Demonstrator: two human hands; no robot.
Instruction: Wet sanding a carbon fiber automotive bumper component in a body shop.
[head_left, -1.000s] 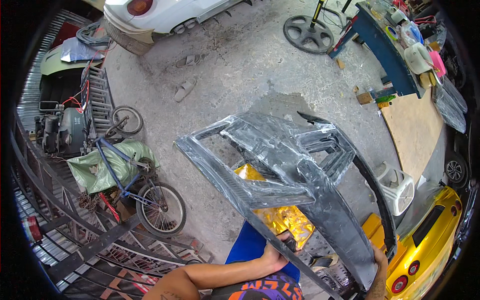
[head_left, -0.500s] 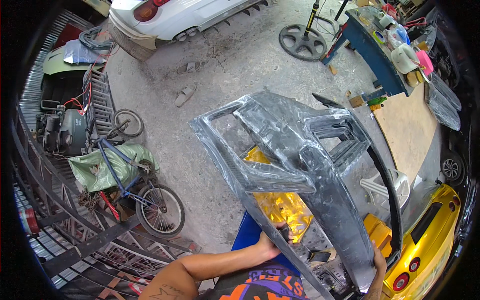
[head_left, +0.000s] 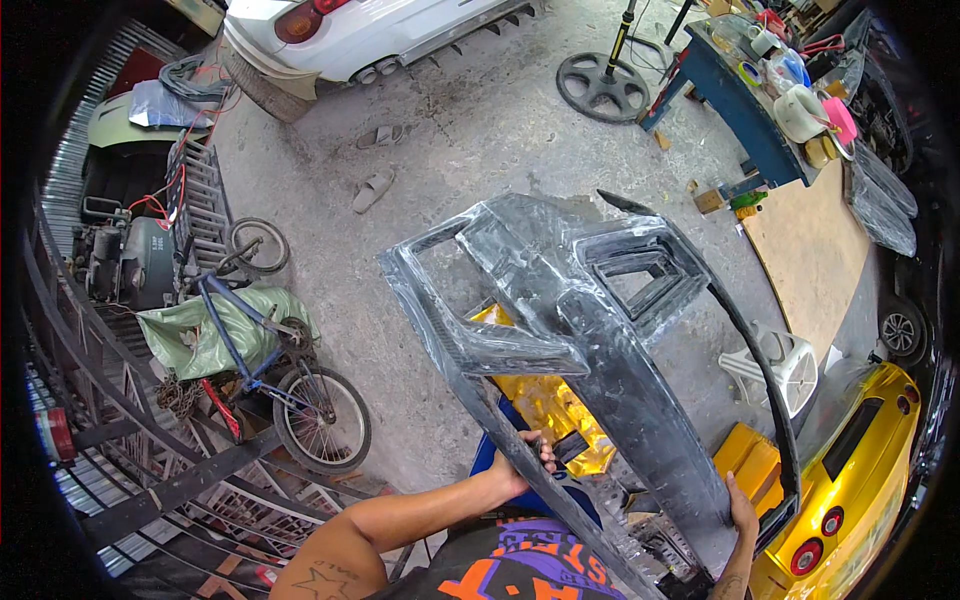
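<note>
Concrete floor [head_left: 320,250] runs out ahead of the fingers, garage clutter both sides. Biggest first. White car [head_left: 430,35] well ahead of the fingers, rear end visible. Yellow car [head_left: 855,470] right of the right fingers, near. Black panel frame [head_left: 640,370], pale smears all over, with cutouts: it's in the fingers' grip at its near end, bulk reaching forward of them. Plywood sheet [head_left: 815,250] ahead-right of the fingers, under the near end of the blue workbench [head_left: 740,115]. Bike [head_left: 325,415] well left of the left fingers, green sheet [head_left: 170,335] draped behind it. White plastic stool [head_left: 798,378] ahead-right of the right fingers. Crinkled gold sheet [head_left: 530,395] just beyond the left fingertips, seen through a cutout.

Left hand [head_left: 520,472]: fingers curled round the frame's narrow rail. Small dark block [head_left: 572,446] just past its fingertips; can't tell if held. Right hand [head_left: 741,508]: fingers close together along the frame's outer edge; underside hidden, can't tell thumb position. Smallest: slipper [head_left: 374,190], far ahead-left of the left fingers.
</note>
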